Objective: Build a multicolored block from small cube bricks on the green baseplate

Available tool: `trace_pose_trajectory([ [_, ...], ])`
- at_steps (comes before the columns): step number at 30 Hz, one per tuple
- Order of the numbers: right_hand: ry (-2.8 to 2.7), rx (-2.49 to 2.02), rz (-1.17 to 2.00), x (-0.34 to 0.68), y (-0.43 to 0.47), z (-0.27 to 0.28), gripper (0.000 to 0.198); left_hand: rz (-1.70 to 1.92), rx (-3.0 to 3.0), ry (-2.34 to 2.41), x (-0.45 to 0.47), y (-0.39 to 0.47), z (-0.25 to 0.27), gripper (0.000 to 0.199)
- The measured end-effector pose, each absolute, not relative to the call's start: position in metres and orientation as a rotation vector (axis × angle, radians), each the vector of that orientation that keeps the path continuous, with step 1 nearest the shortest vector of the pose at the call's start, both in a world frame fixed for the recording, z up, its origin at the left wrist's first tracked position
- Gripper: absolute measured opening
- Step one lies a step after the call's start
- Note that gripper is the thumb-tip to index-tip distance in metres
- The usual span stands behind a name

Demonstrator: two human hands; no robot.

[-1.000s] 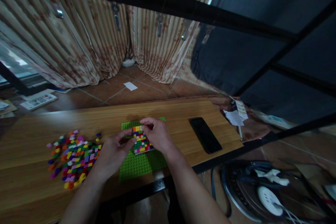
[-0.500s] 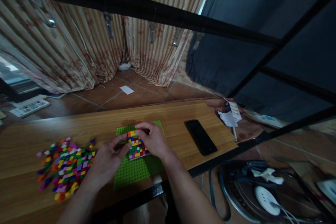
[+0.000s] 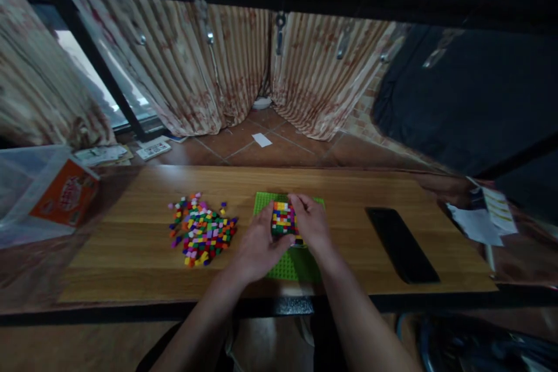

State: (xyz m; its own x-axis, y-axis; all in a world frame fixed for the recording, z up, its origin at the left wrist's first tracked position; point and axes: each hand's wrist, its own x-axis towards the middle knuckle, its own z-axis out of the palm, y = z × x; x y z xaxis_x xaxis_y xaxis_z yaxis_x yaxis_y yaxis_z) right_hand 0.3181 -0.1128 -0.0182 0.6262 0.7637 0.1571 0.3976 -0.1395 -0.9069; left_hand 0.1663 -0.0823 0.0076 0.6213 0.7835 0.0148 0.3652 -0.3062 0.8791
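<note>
Two hands around a small block of colored bricks

At the near side, a dark metal edge runs along the wooden table. Above the table, both forearms come in from the near side. The left hand is bent around the left side of the brick block, with its thumb along the near side. The right hand is on the right side of the block, and its fingers are curled near the far right corner. The hands are partly closed, but I cannot tell how firmly each one grips, or if a loose brick is between the right fingers.

The block is at the middle of the table, over a green studded board. Its top shows rows of many colors, and the hands cover a part of it. To the left of the board, apart from it, lies a loose pile of small bricks. On the right part of the table lies a black phone, placed at a slant.

Beyond the left end of the table is a clear plastic box with an orange label. Beyond the right end are some papers. Farther, a white card lies on the tiled floor, before the striped curtains.
</note>
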Motion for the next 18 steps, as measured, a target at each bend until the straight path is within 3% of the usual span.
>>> trace_pose_trajectory([
  [4, -0.981, -1.779, 0.468, 0.319, -0.112, -0.017, 0.04, 0.543, 1.943, 0.89, 0.169, -0.087, 0.003, 0.065],
  [11, -1.034, -1.898, 0.409, 0.327, -0.108, -0.008, 0.044, 0.509, 1.964, 0.937, 0.171, -0.094, -0.006, 0.087],
  [18, -1.192, -1.798, -0.048, 0.325, -0.112, -0.006, 0.036, 0.513, 1.978, 0.998, 0.171, -0.108, -0.003, 0.081],
])
